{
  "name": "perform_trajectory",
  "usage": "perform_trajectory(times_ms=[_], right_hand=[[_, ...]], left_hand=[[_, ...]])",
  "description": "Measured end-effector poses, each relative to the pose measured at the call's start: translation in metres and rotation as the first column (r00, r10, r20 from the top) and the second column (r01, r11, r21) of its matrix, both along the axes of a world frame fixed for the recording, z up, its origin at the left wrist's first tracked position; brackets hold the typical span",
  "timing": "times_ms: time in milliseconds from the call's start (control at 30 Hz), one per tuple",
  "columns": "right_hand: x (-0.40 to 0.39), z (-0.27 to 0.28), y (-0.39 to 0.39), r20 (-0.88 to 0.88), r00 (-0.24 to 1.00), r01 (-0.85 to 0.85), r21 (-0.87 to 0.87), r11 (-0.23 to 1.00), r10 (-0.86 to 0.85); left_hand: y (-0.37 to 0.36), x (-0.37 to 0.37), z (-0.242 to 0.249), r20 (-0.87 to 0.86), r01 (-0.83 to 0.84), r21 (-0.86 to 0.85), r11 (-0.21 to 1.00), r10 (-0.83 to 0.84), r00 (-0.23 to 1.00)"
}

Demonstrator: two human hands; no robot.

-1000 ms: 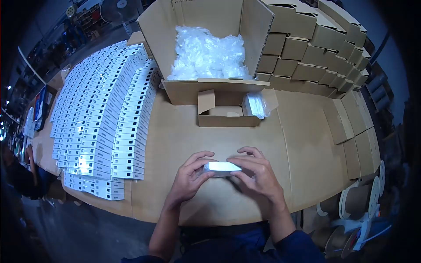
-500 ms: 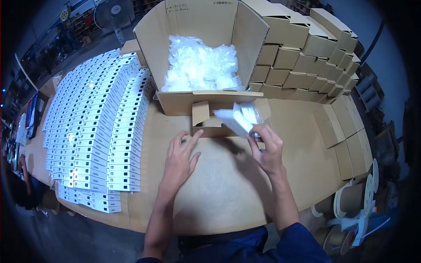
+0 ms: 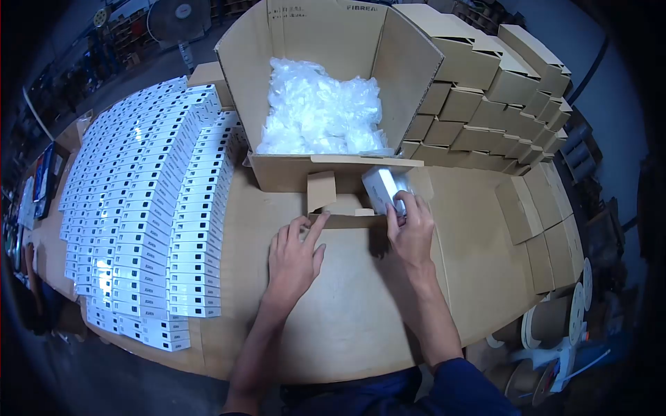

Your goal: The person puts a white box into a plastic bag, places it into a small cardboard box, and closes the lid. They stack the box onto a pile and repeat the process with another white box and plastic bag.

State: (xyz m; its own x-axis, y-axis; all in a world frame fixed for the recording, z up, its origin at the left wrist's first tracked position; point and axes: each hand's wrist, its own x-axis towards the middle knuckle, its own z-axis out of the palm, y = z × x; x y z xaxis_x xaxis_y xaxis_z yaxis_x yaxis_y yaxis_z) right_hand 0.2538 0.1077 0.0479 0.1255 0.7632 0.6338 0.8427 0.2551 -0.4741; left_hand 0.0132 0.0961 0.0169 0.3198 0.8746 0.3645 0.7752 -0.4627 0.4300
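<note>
A small open cardboard box (image 3: 347, 221) lies in front of the large carton, one flap (image 3: 321, 191) raised at its left. My left hand (image 3: 295, 260) is at the box's near left edge, fingers apart and nothing held. My right hand (image 3: 413, 232) grips a white box (image 3: 379, 188) between thumb and fingers, tilted over the right end of the cardboard box. Clear plastic wrap shows beside the white box, partly hidden by it.
A large carton (image 3: 340, 166) holds clear plastic bags (image 3: 319, 107). Many white boxes (image 3: 149, 229) are stacked at left. Brown cardboard boxes (image 3: 479, 111) are piled at back right, with more (image 3: 548, 236) at the right edge. Cable spools (image 3: 555, 322) stand below right.
The white box in my right hand has turned more upright and sits closer to the cardboard box's right end. My left hand stays near the box's left edge. The view has shifted slightly.
</note>
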Motion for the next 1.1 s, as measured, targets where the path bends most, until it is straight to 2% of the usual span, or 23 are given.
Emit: perform_trajectory(times_ms=[100,200,433,533,667,733,767,867,900,1000,1033,1100], right_hand=[[0.003,-0.004,0.008,0.052,0.998,0.05,-0.051,0.997,-0.047],[0.001,-0.016,0.015,0.113,0.99,0.088,-0.027,0.996,-0.085],[-0.014,-0.011,0.015,0.192,0.954,0.272,-0.244,0.931,-0.229],[-0.009,-0.01,0.002,0.152,0.975,0.195,-0.216,0.957,-0.164],[-0.021,-0.013,-0.019,0.261,0.957,0.2,-0.26,0.945,-0.131],[-0.028,-0.022,-0.023,0.24,0.966,0.142,-0.173,0.975,-0.098],[-0.031,-0.022,-0.026,0.231,0.968,0.122,-0.072,0.99,-0.102],[-0.054,-0.018,-0.041,0.106,0.992,0.076,-0.015,0.997,-0.073],[-0.066,-0.015,-0.046,0.099,0.995,0.024,-0.001,1.0,-0.024],[-0.098,-0.021,-0.056,0.066,0.965,-0.248,-0.06,0.967,0.252],[-0.115,-0.015,-0.061,0.0,0.942,-0.335,-0.089,0.938,0.336],[-0.138,-0.021,-0.064,0.053,0.845,-0.522,-0.139,0.841,0.533]], left_hand=[[-0.002,0.002,0.001,-0.001,-0.032,-0.001,0.999,0.032,0.999],[-0.003,0.002,0.008,-0.012,-0.058,-0.042,0.997,0.057,0.998],[-0.002,0.002,0.006,-0.046,-0.047,-0.026,0.999,0.045,0.998],[-0.005,-0.003,-0.002,-0.143,-0.055,-0.011,0.998,0.053,0.988],[-0.01,-0.01,-0.008,-0.203,-0.028,0.045,0.999,0.037,0.979],[-0.016,-0.014,-0.005,-0.21,-0.004,0.131,0.991,0.031,0.977],[-0.019,-0.015,-0.004,-0.144,0.003,0.082,0.997,0.009,0.989],[-0.042,-0.033,0.005,-0.104,-0.027,0.062,0.998,0.033,0.994],[-0.051,-0.037,0.004,-0.029,-0.074,0.107,0.992,0.077,0.997],[-0.083,-0.057,-0.003,0.063,-0.131,0.134,0.982,0.123,0.99],[-0.098,-0.063,0.006,0.097,-0.184,0.159,0.97,0.17,0.981],[-0.126,-0.078,0.01,0.128,-0.269,0.18,0.946,0.249,0.96]])
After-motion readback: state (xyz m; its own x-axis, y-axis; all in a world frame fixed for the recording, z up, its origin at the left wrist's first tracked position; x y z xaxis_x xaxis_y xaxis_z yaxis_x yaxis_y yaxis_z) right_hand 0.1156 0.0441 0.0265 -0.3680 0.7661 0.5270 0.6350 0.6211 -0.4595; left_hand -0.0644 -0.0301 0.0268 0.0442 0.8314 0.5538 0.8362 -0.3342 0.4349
